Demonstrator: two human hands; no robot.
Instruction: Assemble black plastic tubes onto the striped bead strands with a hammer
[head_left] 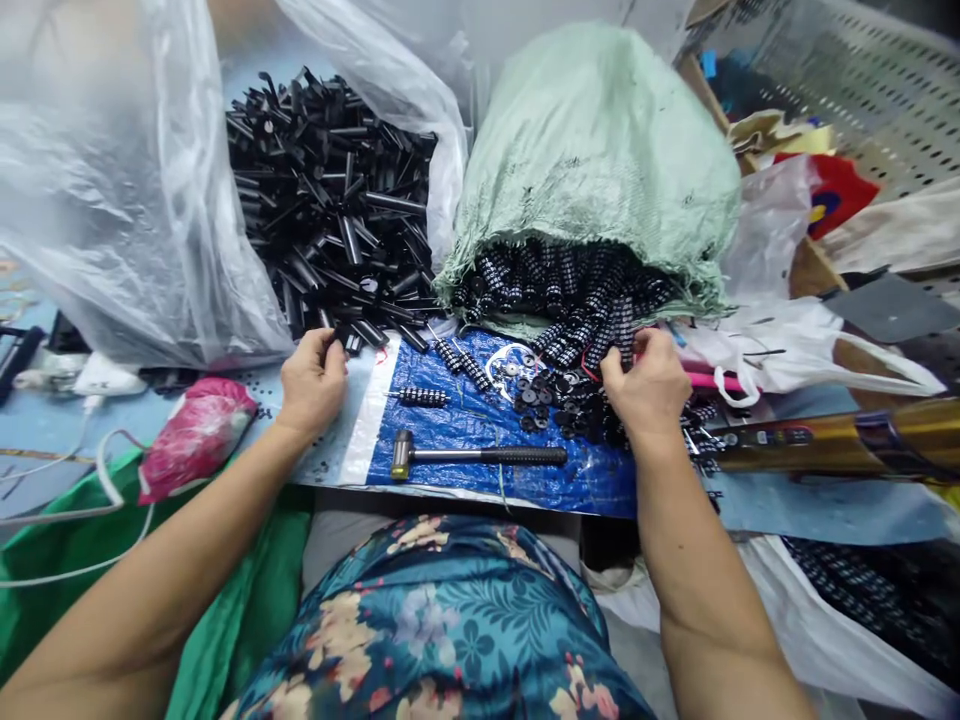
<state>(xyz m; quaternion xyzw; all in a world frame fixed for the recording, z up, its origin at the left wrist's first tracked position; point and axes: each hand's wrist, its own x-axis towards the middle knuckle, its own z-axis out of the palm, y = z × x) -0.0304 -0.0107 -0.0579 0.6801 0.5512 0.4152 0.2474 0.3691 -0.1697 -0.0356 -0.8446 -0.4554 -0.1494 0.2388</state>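
Observation:
My left hand (313, 382) is closed at the front edge of the pile of black tubes (337, 200), its fingertips together by a dark piece. On the right, my right hand (649, 385) has its fingers pinched beside the black-and-white ridged rollers (592, 300) that spill from a green woven sack (600, 140). What either hand grips is too small to make out. Between the hands, a few loose rollers (421, 397) and several small black discs (536, 395) lie on the blue sheet (465, 425). A hammer (480, 456) with a black grip rests nearer to me.
Clear plastic (210, 200) surrounds the tube pile. At left are a pink bundle (199, 437) and white cables (105, 470). A gold cylinder (825, 440), a white plastic bag (810, 350) and a perforated crate (885, 100) stand or lie at right.

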